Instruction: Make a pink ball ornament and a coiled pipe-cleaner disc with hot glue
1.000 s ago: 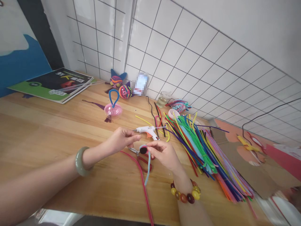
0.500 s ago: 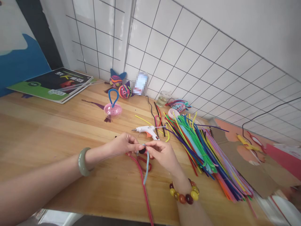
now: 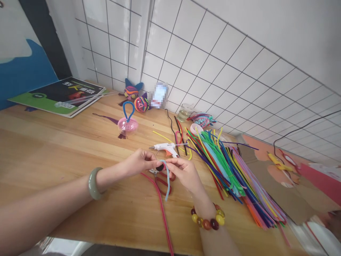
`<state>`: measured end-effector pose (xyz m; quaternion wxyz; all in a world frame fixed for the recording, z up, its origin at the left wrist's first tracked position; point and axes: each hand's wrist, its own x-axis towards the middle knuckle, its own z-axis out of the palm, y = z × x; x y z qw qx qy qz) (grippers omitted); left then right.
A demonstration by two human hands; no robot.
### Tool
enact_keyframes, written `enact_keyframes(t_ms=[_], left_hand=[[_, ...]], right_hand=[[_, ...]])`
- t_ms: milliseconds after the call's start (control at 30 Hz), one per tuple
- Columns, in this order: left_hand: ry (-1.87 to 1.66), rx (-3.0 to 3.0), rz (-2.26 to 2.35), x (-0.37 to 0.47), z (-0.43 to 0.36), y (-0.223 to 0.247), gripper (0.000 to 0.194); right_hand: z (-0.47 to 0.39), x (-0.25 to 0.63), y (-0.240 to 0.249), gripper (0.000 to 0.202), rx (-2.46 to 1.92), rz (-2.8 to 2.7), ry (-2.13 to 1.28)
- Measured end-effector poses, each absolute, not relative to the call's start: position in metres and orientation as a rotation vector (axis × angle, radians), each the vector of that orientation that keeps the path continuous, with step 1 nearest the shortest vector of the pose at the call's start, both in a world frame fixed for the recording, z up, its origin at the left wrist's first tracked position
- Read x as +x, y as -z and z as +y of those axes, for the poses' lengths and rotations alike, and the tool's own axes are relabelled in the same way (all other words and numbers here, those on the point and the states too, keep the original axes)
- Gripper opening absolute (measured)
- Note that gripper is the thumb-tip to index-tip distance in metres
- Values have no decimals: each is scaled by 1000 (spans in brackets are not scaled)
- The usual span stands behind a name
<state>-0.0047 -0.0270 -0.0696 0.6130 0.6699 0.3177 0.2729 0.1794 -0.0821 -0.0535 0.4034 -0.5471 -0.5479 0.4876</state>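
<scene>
A light blue pipe cleaner [image 3: 168, 180] arches between my hands, and its free end hangs down. My left hand [image 3: 144, 160] pinches it at the upper end, beside a small dark round piece [image 3: 160, 167] with some pink at its edge. Closed on the same strip from the right, my right hand [image 3: 185, 172] has its thumb and forefinger near the bend. Red-handled scissors [image 3: 171, 189] lie beneath, partly hidden by the hands. A long pinkish-red pipe cleaner [image 3: 161, 204] runs down past the table's front edge.
Beyond my hands lies a white glue gun [image 3: 163, 146]. A large bundle of coloured pipe cleaners [image 3: 226, 167] spreads to the right. Farther back are a pink clear shell [image 3: 128, 124] with a blue loop, decorated balls [image 3: 141, 104], a jar [image 3: 183, 113] and a book [image 3: 48, 101].
The light blue pipe cleaner now bends over in a rounder arch, its hanging end slightly higher. My fingertips have shifted a little apart; both arms stay nearly in place.
</scene>
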Motion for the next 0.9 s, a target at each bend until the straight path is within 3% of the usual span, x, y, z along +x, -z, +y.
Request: enact_keyframes(t_ms=[400,900], left_hand=[[-701,1501,758,-4,-28,67,29],[-819,1479,738,-3,-29,68,23]], right_hand=[[-81,176,55,24,-1345,-1130,-1357],[-83,171,54,21,-1355,-1217,-1354]])
